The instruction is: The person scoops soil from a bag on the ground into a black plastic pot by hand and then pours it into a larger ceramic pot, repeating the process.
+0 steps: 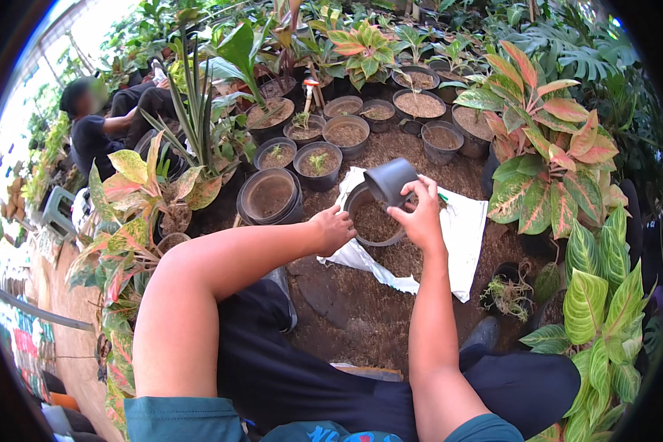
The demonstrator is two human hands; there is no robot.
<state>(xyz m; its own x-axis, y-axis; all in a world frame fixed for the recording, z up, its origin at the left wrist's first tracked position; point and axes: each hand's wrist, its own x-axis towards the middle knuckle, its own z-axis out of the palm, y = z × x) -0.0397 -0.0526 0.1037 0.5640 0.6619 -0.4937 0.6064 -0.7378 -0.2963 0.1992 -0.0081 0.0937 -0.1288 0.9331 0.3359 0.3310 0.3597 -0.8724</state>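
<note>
My right hand (422, 212) grips a small black plastic pot (389, 179), tilted over a larger black pot. Brown, crumbly growing medium lies inside the larger black pot (377, 237), which rests on a white plastic sack (464, 229) spread on the ground. At the larger pot's left side, the fingers of my left hand (334, 229) curl against its rim. The small pot's opening faces away from me, so its contents are hidden. A stack of black pots (271, 196) stands to the left of my left hand.
Potted seedlings (317, 164) and pots of growing medium (418, 105) stand beyond the sack. Pink-and-green aglaonemas (552, 121) crowd the right, with a pot of uprooted-looking seedlings (507, 293) below. A person (96, 127) sits at far left, near a green plastic stool (59, 207).
</note>
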